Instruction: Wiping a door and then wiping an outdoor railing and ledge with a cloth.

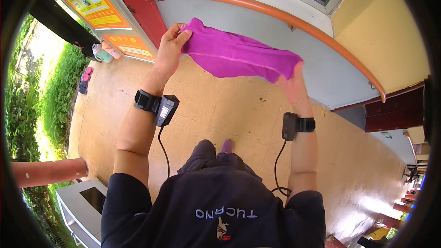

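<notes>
A purple cloth [237, 51] with a stitched seam along its length is stretched between my two hands, held out in front of me above the floor. My left hand [174, 41] pinches its left end, thumb on top. At the other end, my right hand [293, 84] grips the lower right corner, and part of its fingers is hidden by the fabric. The cloth slopes down toward the right and looks folded over or doubled. Each wrist carries a strapped black device [167, 110] with a cable.
An orange handrail [241, 1] runs along the grey-painted wall ahead. Two bottles [102, 53] stand by an orange sign board [129, 46] at left. Shoes [86, 75] sit at the floor's grassy edge. A red pillar [51, 172] and a grey metal cabinet [81, 193] are lower left.
</notes>
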A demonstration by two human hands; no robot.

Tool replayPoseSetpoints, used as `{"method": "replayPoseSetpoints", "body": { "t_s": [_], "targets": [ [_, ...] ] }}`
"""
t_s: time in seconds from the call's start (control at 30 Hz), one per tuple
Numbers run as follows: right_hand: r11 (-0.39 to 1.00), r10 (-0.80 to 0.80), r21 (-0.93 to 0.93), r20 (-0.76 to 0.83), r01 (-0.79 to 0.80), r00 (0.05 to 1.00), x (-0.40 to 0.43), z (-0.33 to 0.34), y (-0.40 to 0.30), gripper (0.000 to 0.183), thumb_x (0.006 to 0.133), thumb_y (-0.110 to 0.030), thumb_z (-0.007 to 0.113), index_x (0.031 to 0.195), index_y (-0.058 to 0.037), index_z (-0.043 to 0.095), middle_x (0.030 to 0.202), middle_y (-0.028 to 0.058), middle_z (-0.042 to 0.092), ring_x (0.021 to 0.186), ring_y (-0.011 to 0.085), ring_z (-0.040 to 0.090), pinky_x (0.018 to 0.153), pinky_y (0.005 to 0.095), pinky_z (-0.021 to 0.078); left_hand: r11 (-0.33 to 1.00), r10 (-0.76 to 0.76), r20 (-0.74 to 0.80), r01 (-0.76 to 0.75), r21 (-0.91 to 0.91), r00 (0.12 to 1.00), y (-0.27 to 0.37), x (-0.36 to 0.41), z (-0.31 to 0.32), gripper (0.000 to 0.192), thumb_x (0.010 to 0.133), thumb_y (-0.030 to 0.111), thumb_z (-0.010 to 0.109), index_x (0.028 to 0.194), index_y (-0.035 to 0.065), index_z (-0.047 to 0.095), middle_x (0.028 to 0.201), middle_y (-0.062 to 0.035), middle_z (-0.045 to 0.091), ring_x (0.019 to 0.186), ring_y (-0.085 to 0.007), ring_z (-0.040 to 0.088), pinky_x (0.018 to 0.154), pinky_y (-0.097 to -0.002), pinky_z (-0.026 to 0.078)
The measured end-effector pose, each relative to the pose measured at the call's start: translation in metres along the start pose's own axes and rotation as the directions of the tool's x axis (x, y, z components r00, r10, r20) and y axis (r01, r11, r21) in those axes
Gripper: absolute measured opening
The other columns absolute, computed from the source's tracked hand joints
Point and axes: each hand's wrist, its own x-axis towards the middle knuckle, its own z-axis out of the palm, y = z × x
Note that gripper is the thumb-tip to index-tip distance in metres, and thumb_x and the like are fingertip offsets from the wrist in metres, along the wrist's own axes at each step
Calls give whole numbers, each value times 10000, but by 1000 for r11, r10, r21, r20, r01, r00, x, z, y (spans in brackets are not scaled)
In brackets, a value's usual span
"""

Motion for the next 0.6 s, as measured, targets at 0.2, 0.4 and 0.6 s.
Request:
{"method": "replayPoseSetpoints", "body": {
  "t_s": [0.2, 0.4, 0.6],
  "targets": [
    [861, 329, -383, -82, -334, 941, 67, -34, 36, 421, 900, -328, 539, 1171, -6, 513, 1124, 89, 571, 1003, 185, 559, 872, 346, 460, 549, 241, 129, -245, 799, 962, -46, 70, -24, 190, 896, 155, 542, 946, -25, 505, 681, -100, 566, 647, -119, 528, 595, -272, 447],
    [860, 275, -418, -103, -292, 956, 157, -19, 5, 350, 870, -184, 574, 1136, 37, 514, 1082, 108, 585, 944, 194, 584, 809, 328, 495, 914, -170, 87, 125, 386, 982, -60, 164, -43, 125, 909, 107, 507, 978, 3, 522, 826, -75, 620, 768, -155, 617, 632, -252, 484],
    [900, 146, -401, -87, -169, 985, 270, 4, -39, 295, 821, -26, 500, 1111, 26, 523, 1039, 102, 597, 916, 187, 592, 791, 304, 497, 917, -339, 438, 397, -45, 832, -52, 302, -52, 278, 890, 63, 518, 1161, 2, 509, 1023, -82, 606, 928, -158, 611, 823, -269, 516]
  ]
}}
